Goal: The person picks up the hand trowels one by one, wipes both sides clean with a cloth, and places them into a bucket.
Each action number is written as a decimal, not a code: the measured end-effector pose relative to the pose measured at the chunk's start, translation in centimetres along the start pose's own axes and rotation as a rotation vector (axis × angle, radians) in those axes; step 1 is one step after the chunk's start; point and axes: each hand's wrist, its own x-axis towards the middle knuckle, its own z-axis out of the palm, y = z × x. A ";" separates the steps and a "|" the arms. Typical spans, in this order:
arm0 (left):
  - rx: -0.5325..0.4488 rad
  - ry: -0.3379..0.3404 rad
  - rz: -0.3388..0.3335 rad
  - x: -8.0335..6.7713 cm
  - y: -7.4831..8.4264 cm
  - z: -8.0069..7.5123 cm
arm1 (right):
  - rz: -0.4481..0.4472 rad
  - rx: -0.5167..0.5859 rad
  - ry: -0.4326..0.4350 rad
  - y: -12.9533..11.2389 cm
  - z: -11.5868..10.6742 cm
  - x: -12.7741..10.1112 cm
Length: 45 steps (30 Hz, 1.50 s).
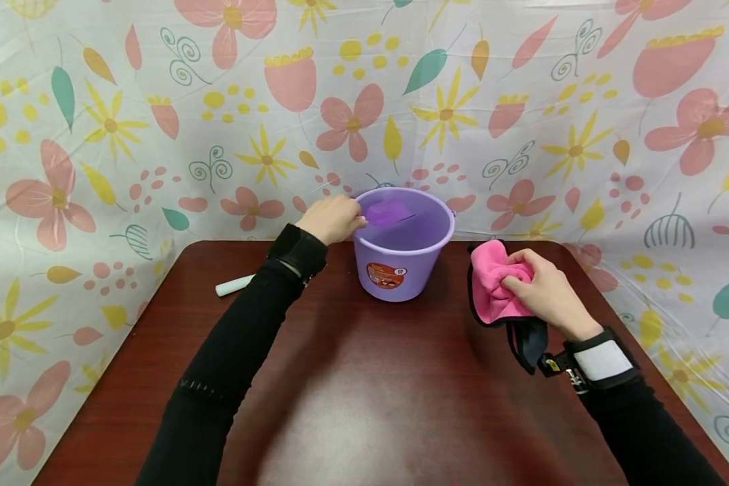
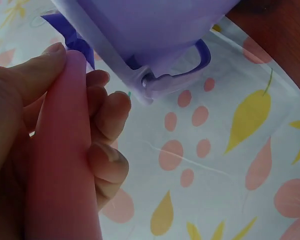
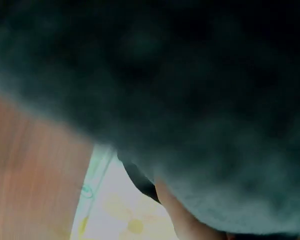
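A purple plastic bucket (image 1: pixel 403 243) with a round label stands at the back middle of the dark red table (image 1: pixel 364 385). My left hand (image 1: pixel 333 219) grips its left rim. In the left wrist view the thumb and curled fingers (image 2: pixel 110 115) sit beside the bucket (image 2: pixel 155 30) and its handle mount. My right hand (image 1: pixel 545 289) holds a bunched pink cloth (image 1: pixel 492 278) with a dark backing, just above the table to the right of the bucket. The dark side of the cloth (image 3: pixel 165 75) fills most of the right wrist view.
A white stick-like object (image 1: pixel 233 285) lies on the table left of the bucket, behind my left forearm. A flower-patterned sheet (image 1: pixel 97 135) surrounds the table at the back and on both sides.
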 end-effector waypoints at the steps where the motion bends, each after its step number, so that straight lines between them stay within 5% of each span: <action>1: 0.016 -0.013 -0.006 0.4 0.1 0.1 | -0.002 -0.007 0.000 0.1 0.1 0.0; 22: 0.299 -0.092 0.006 6.3 2.9 2.0 | 0.012 -0.070 -0.051 1.2 2.1 -0.6; 34: 0.346 -0.094 0.036 4.6 5.2 1.5 | 0.025 -0.116 -0.067 2.1 3.6 -0.8; 45: 0.323 -0.172 0.000 5.0 5.1 2.5 | 0.112 -0.186 -0.124 2.9 4.6 -0.9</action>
